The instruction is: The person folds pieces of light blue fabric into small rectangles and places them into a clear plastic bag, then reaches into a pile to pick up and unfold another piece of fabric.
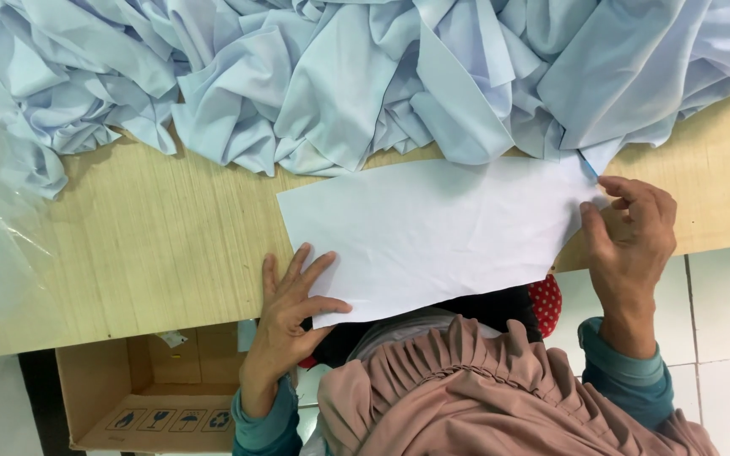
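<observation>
My left hand (289, 295) presses flat and open on the cloth piece (433, 228) on the table (154, 245); my right hand (631, 232) pinches its corner.

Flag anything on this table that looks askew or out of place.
Nothing is damaged or spilled. The flat fabric piece overhangs the table's near edge, held by the left hand and right hand; the fabric pile behind is crumpled.

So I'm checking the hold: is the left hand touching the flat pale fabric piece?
Touching. The head view shows the left hand flat on the fabric piece's lower left corner, thumb lying across its edge.
</observation>
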